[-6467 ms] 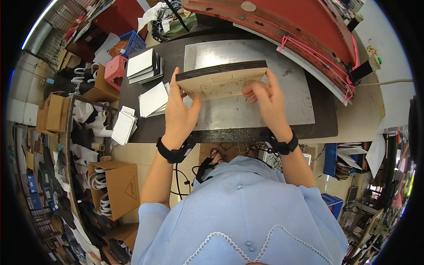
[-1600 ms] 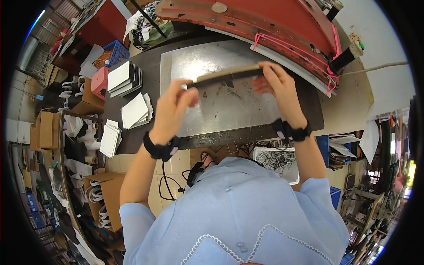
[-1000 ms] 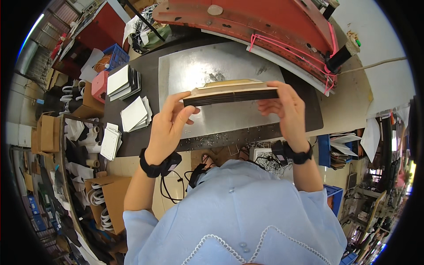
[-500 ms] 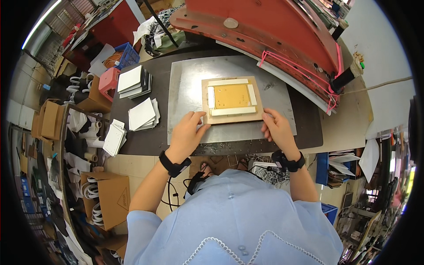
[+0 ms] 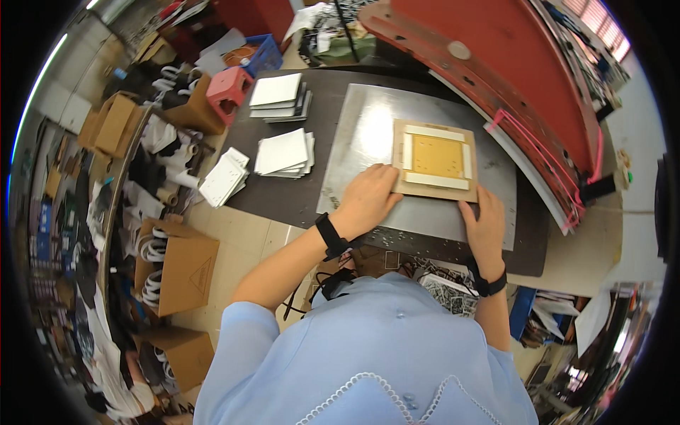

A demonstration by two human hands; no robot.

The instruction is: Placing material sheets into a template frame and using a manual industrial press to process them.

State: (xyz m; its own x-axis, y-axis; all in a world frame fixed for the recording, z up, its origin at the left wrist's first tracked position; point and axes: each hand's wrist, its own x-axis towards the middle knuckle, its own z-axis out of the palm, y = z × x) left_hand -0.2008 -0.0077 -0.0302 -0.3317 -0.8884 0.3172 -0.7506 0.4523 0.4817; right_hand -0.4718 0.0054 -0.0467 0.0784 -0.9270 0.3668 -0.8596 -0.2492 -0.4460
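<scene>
A flat square die board (image 5: 433,193) with a brown base, pale strips around its rim and a yellow middle (image 5: 438,156) rests on a grey metal plate (image 5: 361,127). My left hand (image 5: 365,200) is closed on its near left corner, thumb at the front edge. At the near right corner my right hand (image 5: 487,221) holds the board, fingers along the right side and thumb by the front edge. Left of the plate lie stacks of white sheets: a far stack (image 5: 275,91), a middle stack (image 5: 282,151) and a near stack with small holes (image 5: 224,177).
A red press arm (image 5: 489,64) with pink cord (image 5: 535,145) stands behind and right of the plate. Beyond the dark table (image 5: 283,202) are a pink stool (image 5: 228,91), a blue crate (image 5: 262,55) and cardboard boxes (image 5: 188,273). Small scraps lie by the table's front edge.
The view has turned left, so the table and board appear farther right. My right fingers have straightened along the board's right side. My left hand stays at its near left corner.
</scene>
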